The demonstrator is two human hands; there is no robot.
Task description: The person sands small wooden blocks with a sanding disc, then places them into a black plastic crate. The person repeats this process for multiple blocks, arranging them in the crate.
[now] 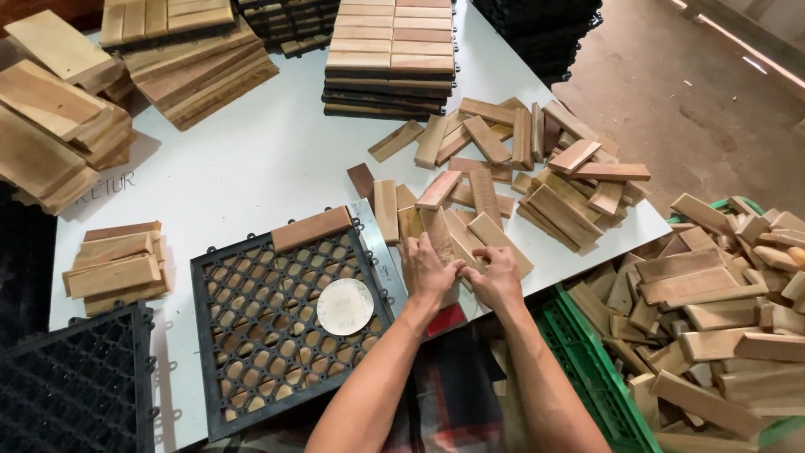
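Both of my hands rest together on wooden slats near the table's front edge. My left hand (430,271) and my right hand (495,277) grip the same pale slat (464,252) between them; how each finger closes on it is partly hidden. More loose wooden slats (511,176) lie scattered just beyond my hands. To the left sits a black plastic grid tile (260,335) with one brown slat (311,228) fitted along its far edge and a round white disc (345,307) lying on it.
The white table (251,159) carries stacks of finished slat tiles (391,54) at the back, wood piles (50,117) at the left and a small slat stack (116,264). Another black grid (75,386) lies front left. A green crate (604,377) heaped with slats stands right.
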